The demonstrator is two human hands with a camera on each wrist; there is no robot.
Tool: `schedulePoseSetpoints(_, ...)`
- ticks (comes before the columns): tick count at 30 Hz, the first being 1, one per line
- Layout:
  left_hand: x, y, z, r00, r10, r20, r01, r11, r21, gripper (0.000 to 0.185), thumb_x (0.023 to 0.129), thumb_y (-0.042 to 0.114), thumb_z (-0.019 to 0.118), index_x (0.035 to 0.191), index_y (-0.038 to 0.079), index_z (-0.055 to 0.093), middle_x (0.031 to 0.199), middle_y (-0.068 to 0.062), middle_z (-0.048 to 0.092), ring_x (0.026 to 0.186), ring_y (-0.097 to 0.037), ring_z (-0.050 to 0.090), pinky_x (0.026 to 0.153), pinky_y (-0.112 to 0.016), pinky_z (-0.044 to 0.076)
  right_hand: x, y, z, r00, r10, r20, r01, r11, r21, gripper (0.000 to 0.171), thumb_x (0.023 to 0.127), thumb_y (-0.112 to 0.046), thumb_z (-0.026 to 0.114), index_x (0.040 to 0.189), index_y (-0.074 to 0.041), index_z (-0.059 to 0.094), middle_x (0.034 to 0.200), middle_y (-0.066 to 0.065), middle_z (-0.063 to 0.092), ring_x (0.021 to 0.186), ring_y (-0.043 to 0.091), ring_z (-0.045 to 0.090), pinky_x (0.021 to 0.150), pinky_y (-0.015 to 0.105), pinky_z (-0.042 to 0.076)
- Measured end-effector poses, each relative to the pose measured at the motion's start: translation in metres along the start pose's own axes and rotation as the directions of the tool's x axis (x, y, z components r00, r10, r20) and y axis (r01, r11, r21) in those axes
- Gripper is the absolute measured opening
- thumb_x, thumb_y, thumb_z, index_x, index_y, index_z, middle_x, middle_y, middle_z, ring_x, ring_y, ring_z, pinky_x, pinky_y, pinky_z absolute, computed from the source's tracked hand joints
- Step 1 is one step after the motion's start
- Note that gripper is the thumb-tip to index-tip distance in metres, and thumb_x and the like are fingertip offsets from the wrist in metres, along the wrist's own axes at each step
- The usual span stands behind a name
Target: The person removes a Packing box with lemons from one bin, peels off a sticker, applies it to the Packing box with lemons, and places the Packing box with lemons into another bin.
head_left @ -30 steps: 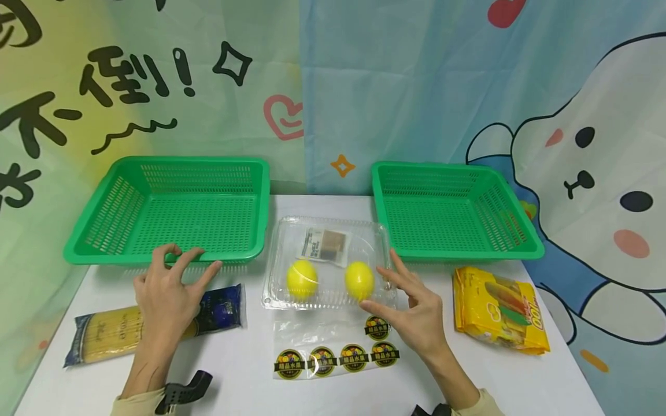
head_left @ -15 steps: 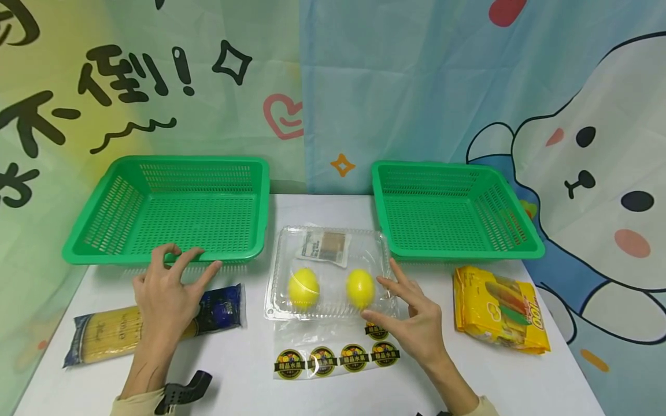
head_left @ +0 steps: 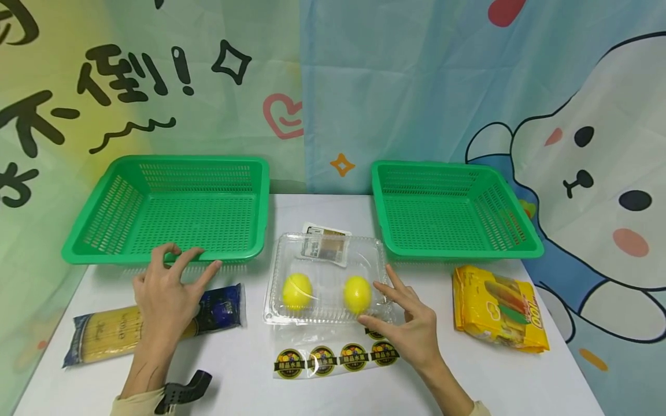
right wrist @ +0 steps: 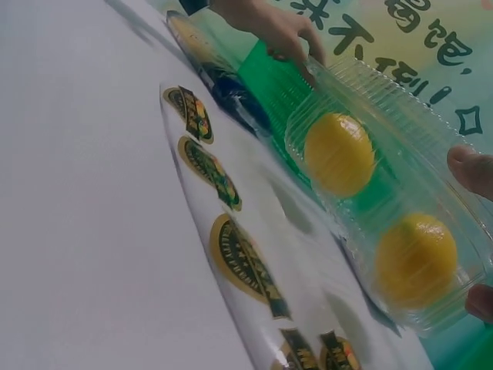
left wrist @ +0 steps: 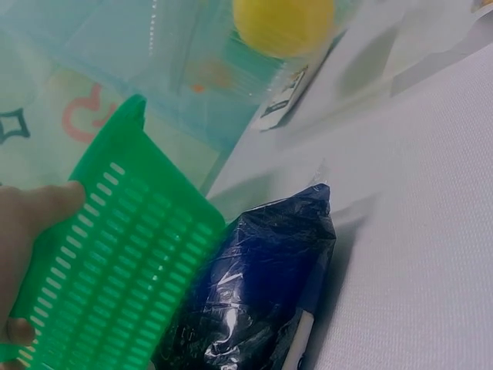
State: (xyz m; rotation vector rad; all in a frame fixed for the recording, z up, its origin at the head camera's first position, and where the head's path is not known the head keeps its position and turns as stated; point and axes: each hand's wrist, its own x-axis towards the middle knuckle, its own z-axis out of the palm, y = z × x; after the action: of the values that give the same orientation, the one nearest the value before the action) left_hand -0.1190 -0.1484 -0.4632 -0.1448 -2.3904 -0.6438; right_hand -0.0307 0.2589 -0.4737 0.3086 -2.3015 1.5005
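A clear plastic clamshell box point(head_left: 325, 271) lies at the table's middle with two lemons point(head_left: 297, 291) point(head_left: 357, 294) and a printed label point(head_left: 324, 245) inside. My right hand point(head_left: 377, 301) pinches its right front corner, thumb at the front edge and fingers along the side. The right wrist view shows the box point(right wrist: 385, 100) between one fingertip point(right wrist: 471, 171) above and another below. My left hand point(head_left: 179, 266) hovers over a spaghetti packet point(head_left: 106, 335), its fingers relaxed. One finger point(left wrist: 38, 208) touches the front rim of the left green basket point(head_left: 166, 254).
A second green basket point(head_left: 458, 253) stands at the back right. A yellow packet point(head_left: 499, 309) lies in front of it. A clear bag with round fruit stickers point(head_left: 333, 358) lies flat just before the box. A patterned cloth backdrop hangs behind the table.
The box has slid a little toward me and to the left, and the lemons shifted left with it. The label's far edge now shows above the box's back edge. My left hand has not moved.
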Motion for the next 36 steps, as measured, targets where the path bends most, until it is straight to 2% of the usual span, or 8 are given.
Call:
schedulePoseSetpoints(5, 0.000, 0.000, 0.000, 1.000, -0.004, 0.003, 0.004, 1.000, 0.002, 0.085, 0.092, 0.084, 0.044, 0.109, 0.008, 0.077, 0.117, -0.024, 0.057, 0.066, -0.036, 0.053, 0.069, -0.053, 0.028, -0.003, 0.006, 0.002, 1.000, 0.003, -0.002, -0.003, 1.000, -0.020, 0.068, 0.064, 0.002, 0.098, 0.127, -0.001, 0.073, 0.157, 0.018, 0.050, 0.143, 0.023, 0.053, 0.118, 0.020, 0.037)
schedulePoseSetpoints(12, -0.001, -0.001, 0.000, 1.000, -0.010, 0.008, 0.010, 1.000, 0.004, 0.085, 0.092, 0.084, 0.044, 0.109, 0.008, 0.077, 0.117, -0.024, 0.056, 0.068, -0.036, 0.053, 0.070, -0.053, 0.028, -0.004, 0.012, 0.005, 1.000, 0.027, -0.010, -0.027, 0.997, -0.069, 0.067, 0.065, -0.004, 0.098, 0.127, -0.005, 0.074, 0.157, 0.015, 0.051, 0.142, 0.027, 0.055, 0.126, 0.032, 0.029)
schedulePoseSetpoints(18, -0.001, -0.001, -0.001, 1.000, -0.022, 0.022, 0.022, 1.000, -0.001, 0.086, 0.091, 0.085, 0.044, 0.110, 0.008, 0.077, 0.119, -0.024, 0.056, 0.070, -0.037, 0.054, 0.072, -0.055, 0.029, -0.002, 0.016, 0.007, 0.999, 0.042, -0.001, -0.042, 0.995, -0.092, 0.068, 0.065, -0.007, 0.099, 0.128, -0.007, 0.074, 0.158, 0.013, 0.051, 0.145, 0.017, 0.050, 0.120, 0.020, 0.033)
schedulePoseSetpoints(23, -0.001, -0.001, -0.001, 0.999, -0.020, 0.025, 0.020, 1.000, -0.003, 0.086, 0.091, 0.085, 0.045, 0.110, 0.008, 0.077, 0.119, -0.024, 0.056, 0.071, -0.037, 0.055, 0.072, -0.055, 0.030, -0.004, 0.020, 0.006, 0.999, 0.049, 0.005, -0.048, 0.993, -0.107, 0.068, 0.065, -0.009, 0.100, 0.128, -0.008, 0.074, 0.158, 0.013, 0.050, 0.145, 0.016, 0.050, 0.121, 0.020, 0.029)
schedulePoseSetpoints(26, -0.001, 0.000, -0.001, 1.000, -0.020, 0.022, 0.020, 1.000, -0.003, 0.086, 0.091, 0.085, 0.044, 0.110, 0.008, 0.077, 0.119, -0.025, 0.056, 0.070, -0.037, 0.055, 0.072, -0.055, 0.030, -0.006, 0.021, 0.006, 0.999, 0.052, 0.014, -0.050, 0.992, -0.118, 0.068, 0.066, -0.009, 0.100, 0.128, -0.008, 0.074, 0.159, 0.012, 0.050, 0.145, 0.019, 0.050, 0.121, 0.019, 0.030)
schedulePoseSetpoints(30, -0.001, 0.001, 0.000, 1.000, -0.016, 0.023, 0.017, 1.000, -0.010, 0.085, 0.092, 0.083, 0.046, 0.111, 0.007, 0.077, 0.119, -0.025, 0.056, 0.070, -0.037, 0.054, 0.072, -0.054, 0.029, -0.006, 0.020, 0.004, 0.998, 0.060, 0.026, -0.056, 0.989, -0.136, 0.069, 0.066, -0.010, 0.100, 0.130, -0.010, 0.073, 0.160, 0.012, 0.049, 0.144, 0.034, 0.051, 0.120, 0.018, 0.030)
schedulePoseSetpoints(34, -0.001, 0.001, 0.000, 0.999, -0.015, 0.040, 0.015, 1.000, -0.010, 0.058, 0.090, 0.059, 0.076, 0.114, 0.006, 0.076, 0.121, -0.026, 0.055, 0.073, -0.039, 0.055, 0.072, -0.055, 0.030, -0.004, 0.017, 0.001, 0.992, 0.112, 0.055, -0.102, 0.982, -0.161, 0.071, 0.069, -0.015, 0.099, 0.134, -0.016, 0.071, 0.164, 0.006, 0.044, 0.147, 0.038, 0.047, 0.121, 0.036, 0.037)
schedulePoseSetpoints(36, -0.002, 0.002, -0.001, 0.999, -0.025, 0.046, 0.025, 1.000, -0.013, 0.050, 0.084, 0.042, 0.086, 0.116, 0.006, 0.075, 0.123, -0.027, 0.055, 0.078, -0.041, 0.056, 0.073, -0.057, 0.032, -0.004, 0.015, -0.001, 0.989, 0.129, 0.073, -0.114, 0.977, -0.183, 0.072, 0.070, -0.017, 0.098, 0.137, -0.018, 0.069, 0.165, 0.003, 0.042, 0.143, 0.030, 0.053, 0.116, 0.040, 0.044)
